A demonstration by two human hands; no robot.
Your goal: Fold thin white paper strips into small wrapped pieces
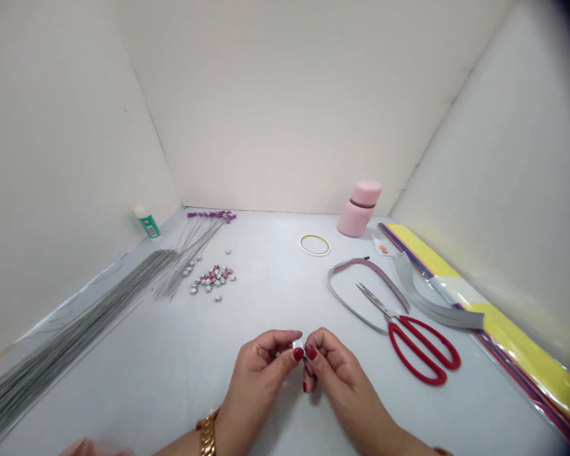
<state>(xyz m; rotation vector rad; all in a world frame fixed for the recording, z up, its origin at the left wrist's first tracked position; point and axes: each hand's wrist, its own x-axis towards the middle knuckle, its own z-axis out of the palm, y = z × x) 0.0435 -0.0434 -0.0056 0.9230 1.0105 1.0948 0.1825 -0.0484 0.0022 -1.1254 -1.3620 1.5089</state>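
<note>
My left hand [266,367] and my right hand [330,367] meet over the white table near its front edge. Between the thumbs and fingertips of both hands is a small silvery white piece [298,344], mostly covered by the fingers. Both hands are closed in a pinch on it. To the left and further back lies a pile of small silver and pink folded stars [213,277]. Right of my right hand, red-handled scissors [415,348] lie with their blades slightly apart, beside a curved grey strip [344,301].
Grey wires [90,329] and purple-tipped stems [211,216] lie left. A glue stick [148,224] stands by the left wall. Further back are a tape ring [315,245] and pink bottle [358,210]. Yellow sheets [517,342] line the right side. Part of another hand [95,448] shows bottom left.
</note>
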